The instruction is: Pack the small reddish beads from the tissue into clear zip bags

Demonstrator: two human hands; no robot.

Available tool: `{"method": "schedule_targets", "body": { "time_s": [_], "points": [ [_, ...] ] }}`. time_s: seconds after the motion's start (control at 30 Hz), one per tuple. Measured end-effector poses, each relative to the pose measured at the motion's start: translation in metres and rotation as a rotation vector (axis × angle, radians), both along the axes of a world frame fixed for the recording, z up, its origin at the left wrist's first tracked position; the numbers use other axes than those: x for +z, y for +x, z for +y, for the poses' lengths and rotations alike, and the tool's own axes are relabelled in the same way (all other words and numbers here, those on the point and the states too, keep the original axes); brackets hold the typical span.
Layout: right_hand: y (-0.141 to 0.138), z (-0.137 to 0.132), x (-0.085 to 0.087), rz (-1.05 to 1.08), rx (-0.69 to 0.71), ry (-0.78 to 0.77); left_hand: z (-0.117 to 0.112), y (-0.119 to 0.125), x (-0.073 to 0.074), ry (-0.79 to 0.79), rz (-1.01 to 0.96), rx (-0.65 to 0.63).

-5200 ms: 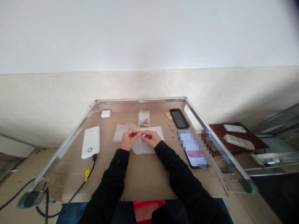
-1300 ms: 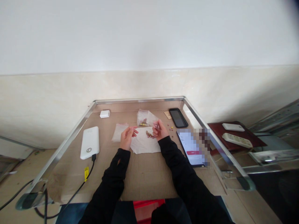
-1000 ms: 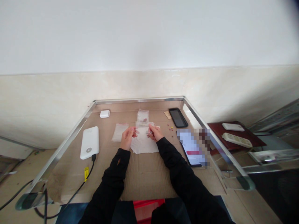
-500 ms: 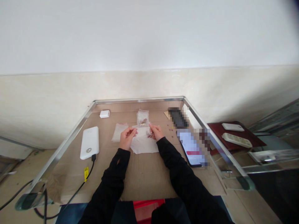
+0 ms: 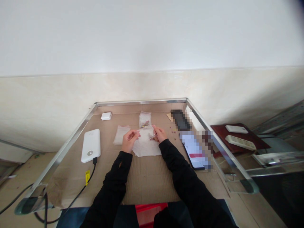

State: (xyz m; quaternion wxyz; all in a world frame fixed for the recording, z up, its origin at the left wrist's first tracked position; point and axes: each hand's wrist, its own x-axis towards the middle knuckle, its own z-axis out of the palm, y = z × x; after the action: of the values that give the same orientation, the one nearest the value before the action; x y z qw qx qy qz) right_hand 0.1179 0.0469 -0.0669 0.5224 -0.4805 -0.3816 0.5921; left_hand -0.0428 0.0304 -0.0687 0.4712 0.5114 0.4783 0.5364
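Above a white sheet (image 5: 146, 150), which looks like tissue or cloth, my left hand (image 5: 129, 139) and my right hand (image 5: 161, 134) face each other with pinched fingers. Between them stretches what looks like a small clear plastic bag, its outline faint against the white. Small reddish-brown bits (image 5: 152, 136) show beside my right fingers; whether they lie inside the bag I cannot tell. Left of the sheet lies a stack of clear zip bags (image 5: 121, 134). Just beyond it, more clear bags (image 5: 145, 118) have small reddish and yellowish pieces on or in them.
Several small brown pieces (image 5: 175, 133) lie on the cardboard top (image 5: 147, 183) to the right, near a phone (image 5: 196, 152) and a dark blurred object (image 5: 181, 119). A white power bank (image 5: 91, 144) with a black cable and a white charger (image 5: 106, 116) are left. A metal rim (image 5: 142, 102) borders the table.
Both hands stay nearly in place. My right fingers have shifted and turned slightly, and the reddish-brown bits beside them show less than before.
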Motion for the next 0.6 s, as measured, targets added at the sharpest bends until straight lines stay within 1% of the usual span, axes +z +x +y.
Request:
{"method": "schedule_targets", "body": {
  "time_s": [0.1, 0.2, 0.3, 0.47, 0.53, 0.6],
  "points": [
    [-0.001, -0.001, -0.001, -0.095, 0.039, 0.044, 0.000, 0.000, 0.000, -0.044, -0.034, -0.023],
    [-0.002, -0.002, -0.004, -0.169, 0.095, 0.118, 0.000, 0.001, 0.001, -0.075, -0.013, -0.047],
    [-0.003, -0.001, -0.007, -0.190, 0.091, 0.142, -0.001, 0.002, 0.002, -0.072, 0.009, -0.050],
    [0.001, 0.002, -0.008, -0.168, -0.044, 0.107, -0.002, 0.001, 0.001, -0.009, 0.008, -0.024],
    [0.005, 0.004, -0.008, -0.223, -0.125, 0.144, -0.001, -0.001, 0.000, 0.021, -0.013, 0.049],
    [0.009, 0.004, -0.008, -0.316, -0.201, 0.212, 0.001, -0.004, 0.000, 0.063, -0.048, 0.180]
  ]
}}
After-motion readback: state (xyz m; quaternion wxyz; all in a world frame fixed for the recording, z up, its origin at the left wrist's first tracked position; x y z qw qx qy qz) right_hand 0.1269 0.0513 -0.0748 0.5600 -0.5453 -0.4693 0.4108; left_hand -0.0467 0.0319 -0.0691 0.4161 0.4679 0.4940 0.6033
